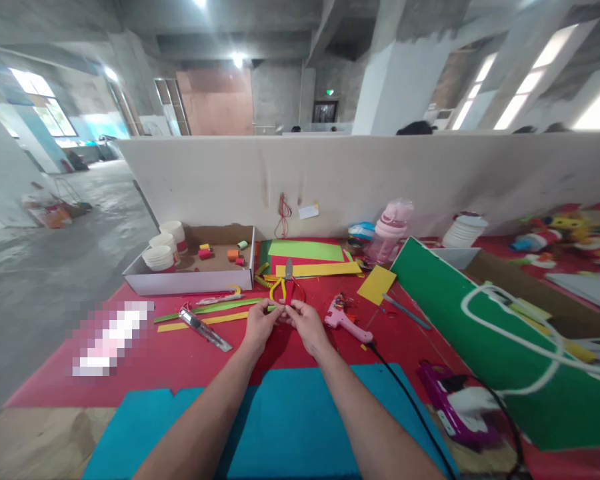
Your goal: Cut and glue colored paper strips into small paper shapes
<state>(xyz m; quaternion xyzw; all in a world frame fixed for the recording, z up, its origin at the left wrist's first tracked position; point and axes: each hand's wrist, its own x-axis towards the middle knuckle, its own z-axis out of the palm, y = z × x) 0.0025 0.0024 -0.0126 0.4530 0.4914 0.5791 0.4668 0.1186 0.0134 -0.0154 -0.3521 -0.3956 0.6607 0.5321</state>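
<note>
My left hand [261, 325] and my right hand [306, 324] meet over the red table, fingertips pinched together. Between them a small green paper strip [272, 308] shows; most of it is hidden by the fingers. Just beyond the fingertips lie scissors or pliers [289, 270] with yellow and red handles. To the left, a long green strip [205, 310] and a yellow strip [230, 318] lie by a utility knife [207, 331]. A pink hot glue gun [349, 323] rests right of my right hand.
Back left, a shallow box [190, 283] holds white cups [160, 257] and small coloured paper rolls [233, 255]. Coloured sheets [307, 251] lie at the back. A green-sided box [475, 353] and a purple device [457, 407] stand right. A blue sheet [290, 420] covers the front.
</note>
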